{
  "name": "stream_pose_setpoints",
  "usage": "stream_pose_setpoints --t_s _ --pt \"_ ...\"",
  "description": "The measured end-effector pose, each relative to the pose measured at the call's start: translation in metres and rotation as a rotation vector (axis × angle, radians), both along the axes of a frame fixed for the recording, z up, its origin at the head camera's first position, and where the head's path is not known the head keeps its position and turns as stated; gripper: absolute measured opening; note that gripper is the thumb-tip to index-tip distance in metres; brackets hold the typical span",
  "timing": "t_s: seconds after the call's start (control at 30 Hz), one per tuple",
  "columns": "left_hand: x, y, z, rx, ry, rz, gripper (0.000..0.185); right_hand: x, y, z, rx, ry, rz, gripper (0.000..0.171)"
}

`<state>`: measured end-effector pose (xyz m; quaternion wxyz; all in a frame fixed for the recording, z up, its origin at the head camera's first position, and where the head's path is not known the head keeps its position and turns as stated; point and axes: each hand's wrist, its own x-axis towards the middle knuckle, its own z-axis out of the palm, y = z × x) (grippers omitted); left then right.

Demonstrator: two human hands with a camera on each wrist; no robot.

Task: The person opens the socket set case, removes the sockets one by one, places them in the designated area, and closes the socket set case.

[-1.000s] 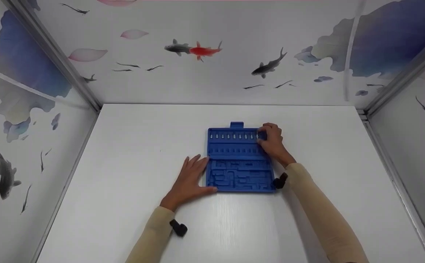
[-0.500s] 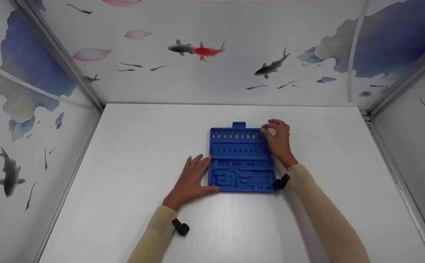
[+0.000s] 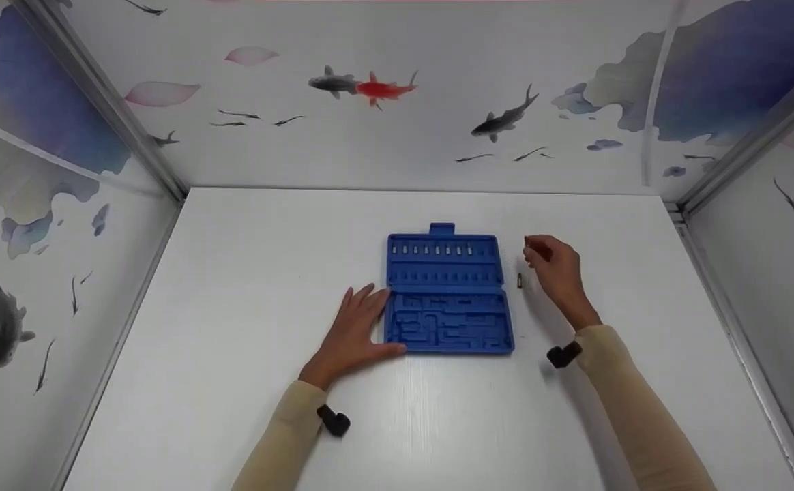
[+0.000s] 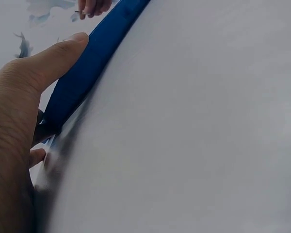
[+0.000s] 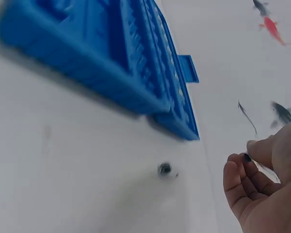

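A blue socket-set case (image 3: 446, 326) lies unfolded on the white table, its tray half nearest me. Along its far half runs a row of small metal sockets (image 3: 438, 250). My left hand (image 3: 349, 339) rests at the near left corner, thumb (image 4: 70, 47) on the front edge and straight fingers against the left side. To the right of the case, my right hand (image 3: 557, 273) is raised above the table. It pinches a small dark-ended socket (image 5: 247, 157) between thumb and fingers. Another socket (image 3: 520, 280) stands on the table between that hand and the case.
Panels printed with fish and lotus leaves wall the table (image 3: 267, 239) at the back and both sides. A closing tab (image 3: 442, 228) sticks out from the far edge of the case. Each sleeve carries a black wrist camera (image 3: 334, 421).
My right hand has lifted a socket from the right end of the row and moved right, away from the case. The standing socket has come into sight. My left hand stays put.
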<state>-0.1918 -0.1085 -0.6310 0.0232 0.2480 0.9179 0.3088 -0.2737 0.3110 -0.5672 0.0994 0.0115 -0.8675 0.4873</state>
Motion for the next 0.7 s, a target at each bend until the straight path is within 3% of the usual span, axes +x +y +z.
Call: stream_pose_setpoints --t_s 0.37,0.7 --pt "0.0 -0.003 0.001 0.024 0.012 0.002 0.119 0.047 0.016 -0.021 0.064 -0.131 -0.209 0.022" --pt "0.0 0.001 0.001 0.014 -0.003 -0.003 0.119 0.059 -0.003 -0.04 0.101 -0.124 -0.33 0.022"
